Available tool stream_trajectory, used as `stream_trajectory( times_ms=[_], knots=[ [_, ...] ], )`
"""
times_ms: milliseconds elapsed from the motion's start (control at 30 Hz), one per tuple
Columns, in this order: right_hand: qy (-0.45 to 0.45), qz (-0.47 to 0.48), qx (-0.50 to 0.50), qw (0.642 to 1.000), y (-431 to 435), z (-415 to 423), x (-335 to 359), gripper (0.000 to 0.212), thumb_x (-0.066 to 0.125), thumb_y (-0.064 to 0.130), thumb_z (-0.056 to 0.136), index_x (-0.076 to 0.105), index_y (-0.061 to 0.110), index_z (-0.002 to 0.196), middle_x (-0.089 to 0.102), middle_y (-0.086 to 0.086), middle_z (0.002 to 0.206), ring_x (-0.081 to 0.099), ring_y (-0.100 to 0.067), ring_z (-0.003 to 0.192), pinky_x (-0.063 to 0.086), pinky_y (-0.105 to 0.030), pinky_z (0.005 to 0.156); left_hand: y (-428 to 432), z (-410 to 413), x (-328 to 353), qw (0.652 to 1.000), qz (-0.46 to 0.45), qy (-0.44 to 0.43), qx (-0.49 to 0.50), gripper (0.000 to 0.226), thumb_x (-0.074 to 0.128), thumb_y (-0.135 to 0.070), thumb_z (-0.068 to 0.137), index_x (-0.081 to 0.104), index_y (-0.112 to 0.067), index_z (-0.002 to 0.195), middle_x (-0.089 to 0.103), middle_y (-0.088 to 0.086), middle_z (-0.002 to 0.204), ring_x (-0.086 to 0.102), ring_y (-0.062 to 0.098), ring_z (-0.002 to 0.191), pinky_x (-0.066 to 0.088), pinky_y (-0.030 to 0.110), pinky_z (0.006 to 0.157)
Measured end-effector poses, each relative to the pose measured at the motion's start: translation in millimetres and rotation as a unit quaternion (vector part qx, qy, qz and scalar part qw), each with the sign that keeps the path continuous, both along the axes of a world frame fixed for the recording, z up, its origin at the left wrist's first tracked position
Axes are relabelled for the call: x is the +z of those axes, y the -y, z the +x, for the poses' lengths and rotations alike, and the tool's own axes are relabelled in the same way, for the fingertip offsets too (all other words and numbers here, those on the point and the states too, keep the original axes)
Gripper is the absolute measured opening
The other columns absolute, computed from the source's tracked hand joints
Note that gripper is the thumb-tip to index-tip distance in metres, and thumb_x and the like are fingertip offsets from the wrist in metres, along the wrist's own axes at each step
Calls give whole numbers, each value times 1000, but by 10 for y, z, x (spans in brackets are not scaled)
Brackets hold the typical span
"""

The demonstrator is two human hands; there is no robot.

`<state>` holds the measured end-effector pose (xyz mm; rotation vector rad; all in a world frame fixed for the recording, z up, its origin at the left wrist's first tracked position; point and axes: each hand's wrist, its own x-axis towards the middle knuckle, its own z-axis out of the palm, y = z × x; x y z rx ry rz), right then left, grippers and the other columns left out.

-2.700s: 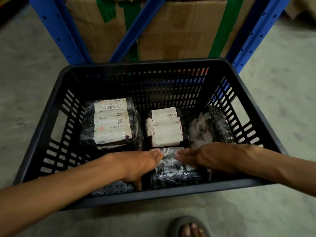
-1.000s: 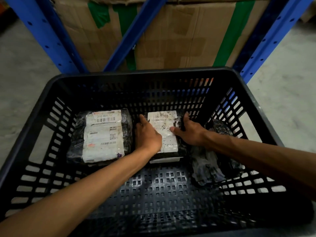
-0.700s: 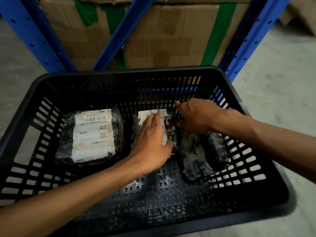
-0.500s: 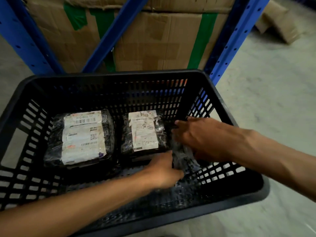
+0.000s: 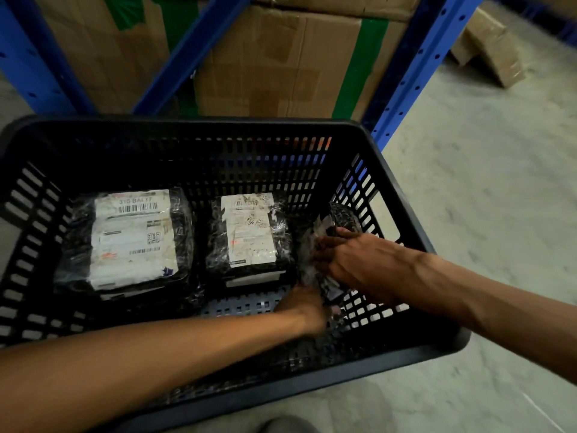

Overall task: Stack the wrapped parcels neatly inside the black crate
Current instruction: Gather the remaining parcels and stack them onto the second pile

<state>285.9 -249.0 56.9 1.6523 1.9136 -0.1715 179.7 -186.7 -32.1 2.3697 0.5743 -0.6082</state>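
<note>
The black crate (image 5: 193, 128) sits on the floor in front of me. A stack of large wrapped parcels (image 5: 131, 239) with white labels lies at its back left. A smaller labelled stack (image 5: 249, 235) lies in the middle. At the right, a dark plastic-wrapped parcel (image 5: 342, 215) stands tilted against the crate's side wall. My right hand (image 5: 352, 260) grips its upper part from the right. My left hand (image 5: 307, 307) holds its lower end from below, partly blurred.
Blue shelf posts (image 5: 415, 73) and large cardboard boxes (image 5: 274, 64) with green tape stand right behind the crate. A loose flattened carton (image 5: 490, 48) lies on the concrete floor at the far right. My foot (image 5: 284, 425) shows at the bottom edge.
Both hands left the middle stack and closed on the dark parcel at the right. The view has shifted left, so the crate sits further left in frame.
</note>
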Motion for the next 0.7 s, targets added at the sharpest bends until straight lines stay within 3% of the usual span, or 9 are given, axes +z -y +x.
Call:
stream_trajectory(
  times_ms=[133, 233, 300, 367, 433, 500, 567, 633, 700],
  knots=[
    [-148, -25, -83, 985, -194, 13, 536, 43, 62, 21, 86, 57, 28, 128, 66, 4, 122, 63, -19, 113, 51, -39, 100, -305, -326, 376, 989, -147, -30, 1, 58, 44, -56, 97, 53, -17, 140, 60, 10, 139, 57, 27, 125, 46, 28, 101],
    [-308, -35, -199, 930, -267, 148, 869, 51, 72, 17, 84, 55, 31, 131, 68, 6, 119, 65, -15, 107, 55, -38, 93, -561, -585, 708, 981, -193, 19, 15, 59, 43, -62, 94, 59, -21, 134, 66, 6, 132, 63, 23, 119, 50, 36, 104],
    [-442, -17, -273, 854, -294, 298, 1030, 48, 72, 17, 88, 55, 30, 130, 69, 3, 117, 67, -19, 104, 59, -38, 83, -732, -744, 961, 970, -222, 63, 70, 58, 46, -68, 86, 67, -26, 120, 73, -3, 117, 71, 12, 102, 59, 27, 85],
    [-531, 26, -330, 780, -327, 456, 1121, 42, 71, 26, 90, 56, 30, 129, 72, -1, 116, 70, -24, 104, 60, -36, 78, -898, -847, 1214, 953, -231, 118, 154, 60, 50, -76, 74, 73, -30, 105, 76, -16, 99, 71, 0, 88, 52, 17, 71],
    [-599, 68, -379, 702, -389, 555, 1118, 41, 67, 41, 90, 58, 28, 128, 71, -6, 122, 68, -27, 113, 57, -40, 89, -1081, -888, 1342, 910, -267, 207, 239, 52, 64, -71, 73, 77, -29, 102, 80, -15, 95, 74, 4, 91, 49, 24, 82],
    [-678, 86, -434, 587, -470, 580, 1029, 47, 60, 50, 91, 61, 21, 128, 69, -10, 127, 65, -29, 119, 54, -43, 97, -1226, -867, 1415, 848, -324, 276, 316, 45, 73, -57, 73, 76, -25, 104, 80, -9, 99, 75, 10, 97, 51, 32, 90],
    [-715, 109, -505, 472, -582, 527, 889, 56, 56, 56, 91, 64, 12, 126, 71, -13, 125, 67, -30, 115, 57, -42, 92, -1285, -799, 1375, 800, -344, 320, 372, 45, 79, -47, 71, 71, -25, 110, 80, -6, 101, 76, 13, 97, 57, 35, 85],
    [-692, 146, -598, 377, -718, 435, 738, 57, 57, 59, 89, 70, 8, 111, 75, -15, 113, 73, -29, 100, 60, -39, 80, -1264, -711, 1260, 785, -326, 335, 407, 46, 81, -34, 76, 66, -23, 119, 79, -5, 105, 76, 13, 95, 60, 35, 84],
    [-653, 159, -670, 317, -847, 324, 638, 50, 53, 61, 90, 69, 13, 86, 76, -11, 92, 72, -25, 79, 56, -35, 69, -1237, -613, 1108, 774, -306, 326, 449, 37, 76, -24, 85, 69, -16, 121, 78, 1, 108, 75, 18, 98, 57, 39, 94]
  ],
)
